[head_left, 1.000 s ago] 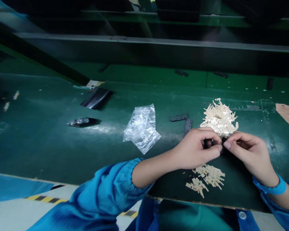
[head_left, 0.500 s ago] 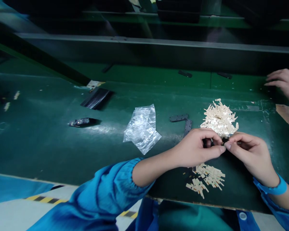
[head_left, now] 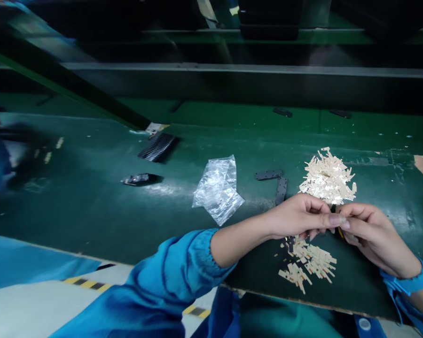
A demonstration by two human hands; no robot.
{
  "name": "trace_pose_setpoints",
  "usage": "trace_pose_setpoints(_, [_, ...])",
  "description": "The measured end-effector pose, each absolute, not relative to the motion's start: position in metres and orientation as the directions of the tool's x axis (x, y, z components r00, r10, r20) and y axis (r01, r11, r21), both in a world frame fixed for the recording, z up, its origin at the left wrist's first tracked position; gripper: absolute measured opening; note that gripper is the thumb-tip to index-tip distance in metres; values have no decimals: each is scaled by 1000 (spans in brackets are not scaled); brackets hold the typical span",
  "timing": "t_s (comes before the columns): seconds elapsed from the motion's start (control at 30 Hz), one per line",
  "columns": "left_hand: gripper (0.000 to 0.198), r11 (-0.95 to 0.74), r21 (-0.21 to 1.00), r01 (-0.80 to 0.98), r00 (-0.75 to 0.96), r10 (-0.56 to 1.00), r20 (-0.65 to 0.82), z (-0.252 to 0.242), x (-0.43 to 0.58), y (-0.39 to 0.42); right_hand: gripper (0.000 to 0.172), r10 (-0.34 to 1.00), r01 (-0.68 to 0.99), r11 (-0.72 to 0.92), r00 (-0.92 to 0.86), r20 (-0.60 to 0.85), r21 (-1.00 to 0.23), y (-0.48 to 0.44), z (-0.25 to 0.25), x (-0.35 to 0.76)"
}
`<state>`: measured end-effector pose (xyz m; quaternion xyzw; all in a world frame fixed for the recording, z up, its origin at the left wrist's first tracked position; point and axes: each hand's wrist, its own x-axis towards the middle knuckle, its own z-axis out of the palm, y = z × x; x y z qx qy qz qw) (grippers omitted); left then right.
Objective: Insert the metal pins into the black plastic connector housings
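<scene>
The left hand (head_left: pixel 299 217) and the right hand (head_left: pixel 370 232) now meet lower and a little to the right than before, fingertips touching, both pinched on a small dark part (head_left: pixel 334 209) that is mostly hidden; it sits between the big pile of pale strips (head_left: pixel 328 177) and the smaller pile (head_left: pixel 312 264) on the bench (head_left: pixel 91 206); the other person's hand at far right is gone from view.
</scene>
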<state>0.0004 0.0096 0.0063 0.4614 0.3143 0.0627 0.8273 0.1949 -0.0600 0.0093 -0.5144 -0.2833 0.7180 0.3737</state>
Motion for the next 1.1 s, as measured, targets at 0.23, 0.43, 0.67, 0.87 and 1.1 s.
trace_pose_setpoints(0.23, [39, 68, 918, 391, 577, 759, -302, 28, -29, 28, 31, 846, -189, -533, -87, -526, -825, -59, 3, 199])
trace_pose_setpoints(0.43, [45, -222, 437, 872, 358, 897, -260, 29, -60, 37, 30, 852, -140, -522, -44, -521, -841, -60, 1, 198])
trace_pose_setpoints(0.67, [22, -183, 526, 830, 386, 870, -307, 16, -60, 37, 28, 859, -117, -510, -18, -512, -852, -59, 0, 195])
trace_pose_setpoints(0.87, [28, -309, 495, 812, 402, 911, -90, 24, -57, 32, 24, 878, -53, -477, 21, -479, -877, -59, -9, 195])
trace_pose_setpoints(1.1, [28, 284, 922, 263, 583, 715, -387, 21, -31, 5, 19, 904, -33, -418, 84, -419, -908, -57, -10, 190])
